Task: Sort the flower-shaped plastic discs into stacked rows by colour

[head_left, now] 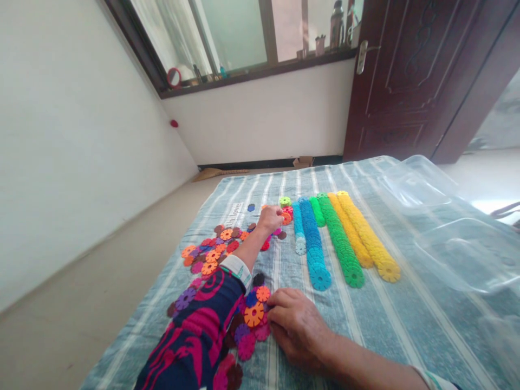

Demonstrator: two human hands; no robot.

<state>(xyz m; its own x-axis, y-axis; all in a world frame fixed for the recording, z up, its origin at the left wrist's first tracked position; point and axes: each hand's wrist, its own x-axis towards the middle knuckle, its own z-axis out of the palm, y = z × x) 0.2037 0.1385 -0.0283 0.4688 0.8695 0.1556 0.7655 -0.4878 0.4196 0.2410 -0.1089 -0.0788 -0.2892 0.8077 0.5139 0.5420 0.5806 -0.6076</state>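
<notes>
Patterned sleeve [195, 327] lies foremost; left hand [271, 218] bends beside an orange notched disc [287, 219], right hand [299, 327] curls by mixed notched discs [254, 314]; whether either pinches cannot be told.

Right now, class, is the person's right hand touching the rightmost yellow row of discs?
Apart: the head view plainly shows striped cloth between the right hand and the rightmost yellow row.

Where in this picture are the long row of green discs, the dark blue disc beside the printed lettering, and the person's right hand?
Long row of green discs [336, 234]: head view, around the row's middle.
Dark blue disc [251, 207]: head view, its centre.
Right hand [299, 324]: head view, back of the hand.
</notes>
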